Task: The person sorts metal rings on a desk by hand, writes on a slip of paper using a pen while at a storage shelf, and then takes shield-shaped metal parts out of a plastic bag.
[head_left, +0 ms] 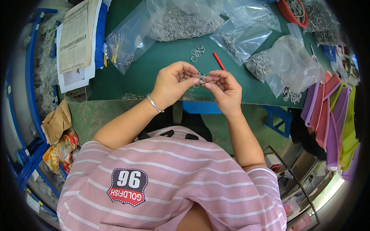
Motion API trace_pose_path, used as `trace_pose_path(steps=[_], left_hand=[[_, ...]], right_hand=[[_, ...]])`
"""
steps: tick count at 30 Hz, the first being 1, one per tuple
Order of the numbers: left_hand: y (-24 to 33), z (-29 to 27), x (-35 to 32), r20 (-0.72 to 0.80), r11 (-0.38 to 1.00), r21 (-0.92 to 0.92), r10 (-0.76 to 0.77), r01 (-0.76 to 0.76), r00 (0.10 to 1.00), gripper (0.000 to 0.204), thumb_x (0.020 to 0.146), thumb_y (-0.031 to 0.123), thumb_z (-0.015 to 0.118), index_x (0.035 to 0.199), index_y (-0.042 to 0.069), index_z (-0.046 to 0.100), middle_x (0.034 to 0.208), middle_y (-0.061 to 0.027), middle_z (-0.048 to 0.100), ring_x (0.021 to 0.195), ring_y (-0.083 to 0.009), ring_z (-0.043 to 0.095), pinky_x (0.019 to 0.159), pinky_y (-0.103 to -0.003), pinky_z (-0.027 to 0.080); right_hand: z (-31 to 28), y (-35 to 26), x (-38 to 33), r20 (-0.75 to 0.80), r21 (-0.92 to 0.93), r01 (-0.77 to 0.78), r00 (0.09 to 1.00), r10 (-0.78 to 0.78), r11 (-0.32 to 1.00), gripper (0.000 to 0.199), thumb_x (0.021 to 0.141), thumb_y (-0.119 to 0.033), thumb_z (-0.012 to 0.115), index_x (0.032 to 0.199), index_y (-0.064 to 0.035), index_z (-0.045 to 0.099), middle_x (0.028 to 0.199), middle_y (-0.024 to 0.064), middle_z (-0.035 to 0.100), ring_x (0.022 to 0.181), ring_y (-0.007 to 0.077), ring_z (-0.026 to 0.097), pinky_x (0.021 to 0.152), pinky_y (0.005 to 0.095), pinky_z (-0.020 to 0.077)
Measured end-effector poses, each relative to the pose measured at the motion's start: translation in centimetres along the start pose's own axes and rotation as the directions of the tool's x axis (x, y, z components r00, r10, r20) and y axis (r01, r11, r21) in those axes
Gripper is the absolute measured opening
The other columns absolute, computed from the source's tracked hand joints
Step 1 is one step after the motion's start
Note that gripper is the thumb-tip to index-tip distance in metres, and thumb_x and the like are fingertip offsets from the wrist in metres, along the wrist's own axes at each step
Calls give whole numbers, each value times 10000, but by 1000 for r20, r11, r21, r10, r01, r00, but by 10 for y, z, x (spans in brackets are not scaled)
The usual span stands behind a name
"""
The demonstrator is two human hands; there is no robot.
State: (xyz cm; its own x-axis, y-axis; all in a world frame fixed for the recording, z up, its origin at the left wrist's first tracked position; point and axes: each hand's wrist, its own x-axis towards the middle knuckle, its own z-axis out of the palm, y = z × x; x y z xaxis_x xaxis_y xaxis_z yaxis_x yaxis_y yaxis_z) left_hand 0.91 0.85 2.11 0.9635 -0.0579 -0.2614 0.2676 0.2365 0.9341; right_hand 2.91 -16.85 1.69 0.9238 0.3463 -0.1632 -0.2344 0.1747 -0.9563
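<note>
Above the near edge of the green table (146, 73), both hands meet over a small silver metal ring (202, 80). My left hand (173, 82), with a silver bangle at its wrist, pinches it between thumb and fingers. My right hand (226, 92) pinches at the same ring from the other side; the fingertips hide part of it. More rings show just behind and below the fingertips; whether they are held or lie on the table I cannot tell. Beyond the hands lie several loose rings (197, 52), with a red pen-like stick (219, 61) to their right.
A large clear bag of rings (185, 25) lies at the back. Another bag of rings (266, 63) sits at the right, and a flatter bag (123, 46) at the left. Printed papers (79, 42) stand far left. Coloured strips (331, 115) hang at the right; a blue stool (279, 119) is below.
</note>
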Motion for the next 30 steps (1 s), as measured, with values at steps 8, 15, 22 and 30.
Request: trace_pose_path(steps=[8, 15, 22, 30], left_hand=[[3, 6, -9, 48, 905, 320, 279, -280, 959, 223, 784, -47, 631, 989, -22, 546, 905, -106, 630, 859, -160, 633, 773, -268, 520], [2, 7, -10, 48, 867, 373, 336, -329, 940, 184, 778, -42, 633, 950, -19, 573, 900, -98, 634, 837, -149, 635, 751, -263, 519], [-40, -26, 31, -70, 679, 700, 373, -221, 925, 145, 757, -9, 620, 900, 8, 604, 848, -80, 581, 706, -159, 594, 628, -253, 484], [-73, -18, 75, -38, 433, 898, 262, -83, 964, 181, 727, 160, 683, 823, 30, 600, 833, -124, 565, 768, -298, 575, 688, -376, 473]], right_hand=[[0, 0, -5, -26, 33, 107, 994, -106, 994, 333, 782, 125, 576, 1074, 14, 460, 959, 130, 598, 888, 160, 604, 783, 246, 506], [1, 2, -9, -69, -50, 129, 989, -133, 990, 248, 778, 104, 590, 1009, 28, 542, 928, 97, 601, 840, 137, 603, 743, 232, 496], [-29, 55, 4, -219, -473, -210, 969, 116, 855, 90, 754, -11, 627, 833, 18, 659, 783, 62, 600, 656, 99, 563, 605, 224, 456], [-25, 67, 14, -191, -652, -71, 979, -73, 755, 96, 741, -34, 654, 831, -3, 664, 751, 88, 586, 647, 156, 560, 611, 263, 461]])
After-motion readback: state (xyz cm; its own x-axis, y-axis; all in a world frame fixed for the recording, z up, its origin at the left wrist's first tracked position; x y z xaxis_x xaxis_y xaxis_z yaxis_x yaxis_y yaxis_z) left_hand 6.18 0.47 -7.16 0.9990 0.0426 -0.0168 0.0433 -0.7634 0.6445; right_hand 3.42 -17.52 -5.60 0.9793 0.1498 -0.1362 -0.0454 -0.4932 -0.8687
